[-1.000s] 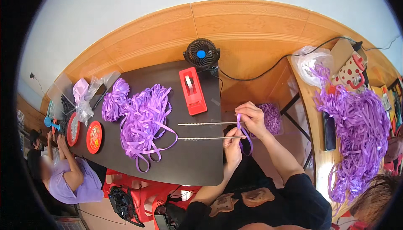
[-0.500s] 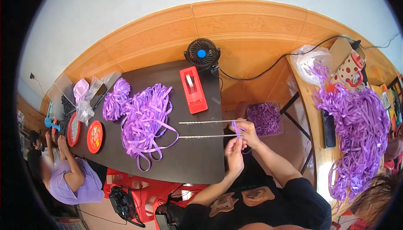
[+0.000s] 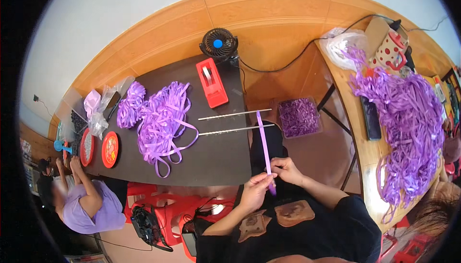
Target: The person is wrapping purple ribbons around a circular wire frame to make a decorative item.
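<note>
Both hands pinch the near end of a purple ribbon strip (image 3: 264,140): the left hand (image 3: 256,192) and right hand (image 3: 286,170) have fingertips closed on it side by side, just off the tabletop's (image 3: 211,162) near right corner. The strip's long axis runs away from the grip, up over two metal rods (image 3: 235,122) that jut past the table's right edge. Half a second ago the ribbon seemed bunched at the rods; now it is drawn out taut.

2 hands (image 3: 271,179) pinching purple ribbon strip (image 3: 263,140), dark table (image 3: 216,152), metal rods (image 3: 235,122)
</note>
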The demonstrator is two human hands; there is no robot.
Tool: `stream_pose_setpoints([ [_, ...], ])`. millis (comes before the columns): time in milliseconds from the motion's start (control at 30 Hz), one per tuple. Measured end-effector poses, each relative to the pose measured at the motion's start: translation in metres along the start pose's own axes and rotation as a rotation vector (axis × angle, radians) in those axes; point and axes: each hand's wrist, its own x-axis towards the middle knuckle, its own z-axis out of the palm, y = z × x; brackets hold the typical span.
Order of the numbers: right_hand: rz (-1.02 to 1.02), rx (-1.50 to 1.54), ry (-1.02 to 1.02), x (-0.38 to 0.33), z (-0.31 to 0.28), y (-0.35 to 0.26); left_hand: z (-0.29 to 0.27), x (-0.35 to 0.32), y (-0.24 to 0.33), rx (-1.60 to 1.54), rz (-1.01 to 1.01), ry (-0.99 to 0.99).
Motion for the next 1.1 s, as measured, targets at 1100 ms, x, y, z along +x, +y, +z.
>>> stream_pose_setpoints([
  [1100, 0.213, -0.012, -0.413, -0.064, 0.014, 0.001, -0.024, 0.028, -0.018, 0.259, 0.154, 0.186],
])
